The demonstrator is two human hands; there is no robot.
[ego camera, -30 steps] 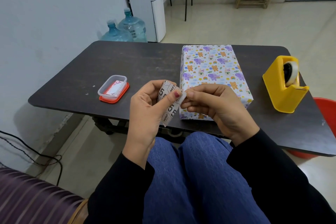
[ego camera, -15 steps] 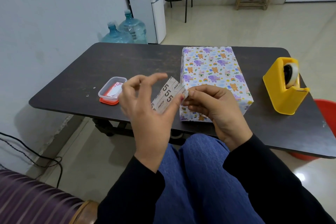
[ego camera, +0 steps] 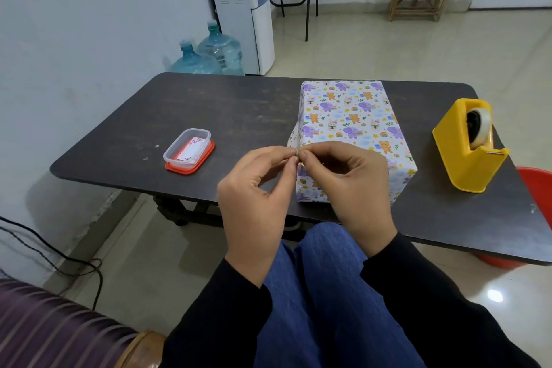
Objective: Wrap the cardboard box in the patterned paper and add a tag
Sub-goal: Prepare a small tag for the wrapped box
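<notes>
A white paper strip (ego camera: pixel 292 138), mostly hidden, was pinched between thumb and forefinger of the left hand (ego camera: pixel 254 188) and of the right hand (ego camera: pixel 349 182); the fingertips were pressed together and the other fingers were curled. Just beyond the hands, the box wrapped in patterned paper (ego camera: pixel 352 116) was seen on the dark table (ego camera: pixel 239 107). A clear plastic container (ego camera: pixel 188 149) was set to the left and a yellow tape dispenser (ego camera: pixel 466 146) to the right.

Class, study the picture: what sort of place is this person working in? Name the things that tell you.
Probably an office or break room: a white water dispenser stands by the wall with spare water bottles beside it, and a yellow tape dispenser sits on the dark table.
</notes>
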